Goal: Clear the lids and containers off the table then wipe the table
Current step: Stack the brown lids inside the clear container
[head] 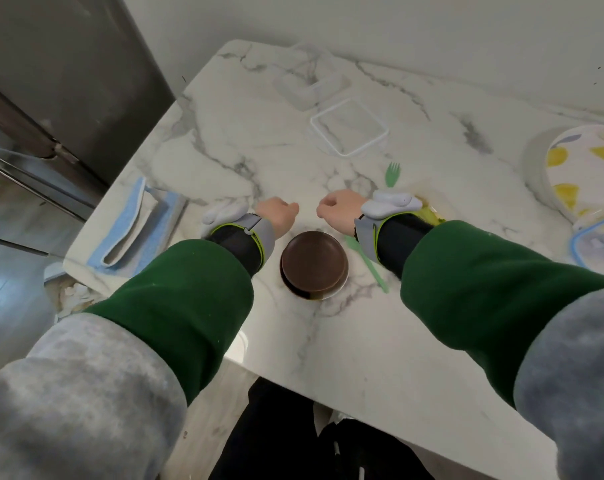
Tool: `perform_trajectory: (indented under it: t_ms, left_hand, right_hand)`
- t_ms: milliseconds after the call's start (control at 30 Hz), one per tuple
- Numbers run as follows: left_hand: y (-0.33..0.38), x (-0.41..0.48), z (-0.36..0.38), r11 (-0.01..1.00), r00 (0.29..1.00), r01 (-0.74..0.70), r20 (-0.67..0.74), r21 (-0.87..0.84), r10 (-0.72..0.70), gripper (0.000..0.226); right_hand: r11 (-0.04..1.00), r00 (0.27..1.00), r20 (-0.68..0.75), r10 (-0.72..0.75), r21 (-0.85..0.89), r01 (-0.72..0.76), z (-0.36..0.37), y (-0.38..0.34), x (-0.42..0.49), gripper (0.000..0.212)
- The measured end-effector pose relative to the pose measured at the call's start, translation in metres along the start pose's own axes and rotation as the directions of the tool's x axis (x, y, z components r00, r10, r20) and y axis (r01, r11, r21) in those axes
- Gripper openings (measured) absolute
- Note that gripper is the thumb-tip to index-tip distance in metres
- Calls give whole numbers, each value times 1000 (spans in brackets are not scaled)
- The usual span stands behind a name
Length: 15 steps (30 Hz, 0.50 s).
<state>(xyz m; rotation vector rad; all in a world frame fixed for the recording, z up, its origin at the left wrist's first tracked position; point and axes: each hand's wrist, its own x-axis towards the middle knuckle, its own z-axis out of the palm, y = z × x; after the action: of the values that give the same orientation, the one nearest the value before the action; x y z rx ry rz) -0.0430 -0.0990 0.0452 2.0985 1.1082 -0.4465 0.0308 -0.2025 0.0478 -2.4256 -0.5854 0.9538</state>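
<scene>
A marble table (pixel 362 341) fills the view. My left hand (pixel 279 214) and my right hand (pixel 338 209) hover side by side over its middle, both with fingers curled into fists and holding nothing. Just below them sits a round brown lid (pixel 313 263) on a small container. A clear square lid with a white rim (pixel 349 128) lies farther back, and clear containers (pixel 305 86) stand behind it. At the left edge lies a folded blue and white cloth (pixel 134 226). A blue-rimmed container (pixel 594 242) shows at the right edge.
A green plastic fork (pixel 392 173) lies beyond my right wrist, and another green utensil (pixel 371 265) runs under my right forearm. A round lemon-patterned dish (pixel 580 164) sits at the far right. A dark steel appliance (pixel 58 81) stands to the left of the table.
</scene>
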Motion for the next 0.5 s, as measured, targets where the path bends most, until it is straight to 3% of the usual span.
perform_trajectory:
  t_ms: [500]
  left_hand:
    - [9,121,-98,969,994,-71,68,-235,90,35]
  right_hand:
    - [996,989,-123,84,17,-83,-16,-88,106,32]
